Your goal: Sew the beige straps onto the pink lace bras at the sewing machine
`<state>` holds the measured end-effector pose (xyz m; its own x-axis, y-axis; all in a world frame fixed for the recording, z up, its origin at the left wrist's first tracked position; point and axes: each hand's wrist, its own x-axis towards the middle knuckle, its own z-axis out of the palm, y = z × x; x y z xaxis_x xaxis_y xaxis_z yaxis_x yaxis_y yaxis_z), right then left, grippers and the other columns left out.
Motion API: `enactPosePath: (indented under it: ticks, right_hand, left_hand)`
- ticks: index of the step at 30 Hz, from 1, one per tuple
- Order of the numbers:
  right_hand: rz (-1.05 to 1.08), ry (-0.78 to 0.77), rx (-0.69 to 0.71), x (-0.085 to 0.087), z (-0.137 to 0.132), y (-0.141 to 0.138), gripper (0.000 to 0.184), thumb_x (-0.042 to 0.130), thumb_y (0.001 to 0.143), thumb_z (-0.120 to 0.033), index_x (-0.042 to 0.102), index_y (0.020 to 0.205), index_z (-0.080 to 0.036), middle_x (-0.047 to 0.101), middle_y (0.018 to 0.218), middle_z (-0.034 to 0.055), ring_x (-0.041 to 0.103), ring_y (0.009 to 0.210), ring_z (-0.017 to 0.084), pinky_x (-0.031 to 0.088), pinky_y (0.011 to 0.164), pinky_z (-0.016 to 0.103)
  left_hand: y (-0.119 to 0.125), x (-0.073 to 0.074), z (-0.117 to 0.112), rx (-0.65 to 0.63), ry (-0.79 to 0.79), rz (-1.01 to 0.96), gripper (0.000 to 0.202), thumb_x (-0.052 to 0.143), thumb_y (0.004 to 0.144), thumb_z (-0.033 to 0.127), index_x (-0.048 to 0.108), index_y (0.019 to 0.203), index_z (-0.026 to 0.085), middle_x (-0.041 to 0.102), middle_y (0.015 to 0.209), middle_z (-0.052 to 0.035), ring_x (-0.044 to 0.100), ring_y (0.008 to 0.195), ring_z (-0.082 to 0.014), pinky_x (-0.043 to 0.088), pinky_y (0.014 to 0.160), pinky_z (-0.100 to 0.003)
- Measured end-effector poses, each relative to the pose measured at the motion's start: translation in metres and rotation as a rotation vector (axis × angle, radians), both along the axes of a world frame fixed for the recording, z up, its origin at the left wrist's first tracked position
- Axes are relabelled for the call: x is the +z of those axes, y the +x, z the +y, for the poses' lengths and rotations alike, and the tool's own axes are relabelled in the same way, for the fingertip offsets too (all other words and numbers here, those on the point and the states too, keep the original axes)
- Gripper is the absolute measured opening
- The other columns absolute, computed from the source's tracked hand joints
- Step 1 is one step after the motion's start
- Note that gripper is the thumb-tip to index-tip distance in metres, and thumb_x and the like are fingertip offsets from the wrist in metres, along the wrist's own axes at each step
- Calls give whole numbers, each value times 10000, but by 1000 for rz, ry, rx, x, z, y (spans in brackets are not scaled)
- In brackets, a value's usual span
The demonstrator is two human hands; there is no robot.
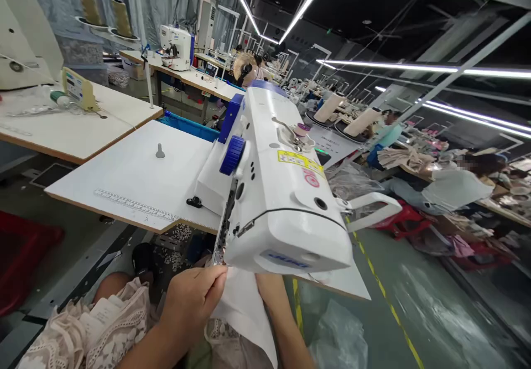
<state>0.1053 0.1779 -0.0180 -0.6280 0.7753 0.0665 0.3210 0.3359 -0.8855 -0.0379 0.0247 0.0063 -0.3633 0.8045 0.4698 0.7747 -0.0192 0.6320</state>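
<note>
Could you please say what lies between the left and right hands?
A curved white sheet, perhaps paper, lies between the left hand and right hand in the head view.

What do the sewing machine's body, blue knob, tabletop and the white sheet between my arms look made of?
Sewing machine body: probably painted metal, glossy white, with smooth highlights. Blue knob: likely moulded plastic; its rim is ribbed. Tabletop: apparently white laminate over wood-based board, given the brown edge. White sheet: smooth, matte and gently curving; paper or thin fabric, I can't tell.
</note>
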Motion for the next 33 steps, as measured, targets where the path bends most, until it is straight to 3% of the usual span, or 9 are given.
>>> enactPosePath:
  ticks: [3,6,9,11,14,19,29,31,33]
  right_hand:
    - [158,-342,-141,3,-28,0,440,451,901,-546,683,1026,-194,722,848,79,665,926,257,547,795,365]
    - [342,-690,-151,2,-55,5,512,436,890,-639,648,1032,-195,680,771,64,650,699,215,523,609,306]
    - [471,-821,-134,0,-73,17,416,648,790,-610,639,938,-221,589,640,-4,546,525,146,450,502,246]
    - [520,-720,-136,-3,-83,30,353,738,748,-546,642,844,-221,551,615,-26,519,513,124,438,500,230]
    - [462,-272,-61,-4,-99,49,257,685,838,-465,679,770,-218,633,726,17,624,682,165,510,636,274]
    - [413,346,114,7,-119,65,81,628,905,-276,676,877,-217,710,774,20,709,712,163,559,680,257]
    - [423,654,134,7,-127,68,129,663,874,-171,659,995,-217,722,796,14,725,795,145,559,745,220]
    - [401,656,214,-2,-121,73,153,628,892,-200,655,1041,-219,720,836,30,713,852,156,549,773,238]
    - [340,567,233,-20,-111,80,162,553,913,-211,642,1047,-227,711,874,42,693,869,163,539,779,257]
  left_hand:
    - [-5,4,-2,-78,33,35,175,500,951,240,665,1005,222,761,834,15,700,700,-127,502,664,-221]
    - [-10,9,-5,-220,37,124,146,516,953,260,653,992,226,715,717,37,654,596,-119,465,584,-223]
    - [-12,15,-11,-296,-5,219,144,493,968,262,635,973,235,657,645,49,617,551,-123,428,550,-235]
    - [-9,18,-16,-294,-62,254,139,524,952,300,615,1025,225,641,653,42,610,572,-137,424,559,-250]
    - [4,19,-22,-310,-135,350,353,596,883,423,584,1130,170,660,742,-5,622,669,-194,448,607,-305]
    - [20,9,-30,-342,-73,501,153,482,896,131,614,840,184,558,590,12,506,559,-187,365,561,-327]
    - [14,11,-35,-354,6,484,184,480,929,147,655,868,151,576,585,-10,489,566,-176,337,579,-316]
    - [16,7,-43,-380,-72,354,187,496,935,198,680,912,174,595,587,-5,507,549,-169,342,560,-305]
    - [20,6,-56,-412,-271,-18,161,566,914,303,703,906,220,620,609,4,556,572,-165,381,560,-287]
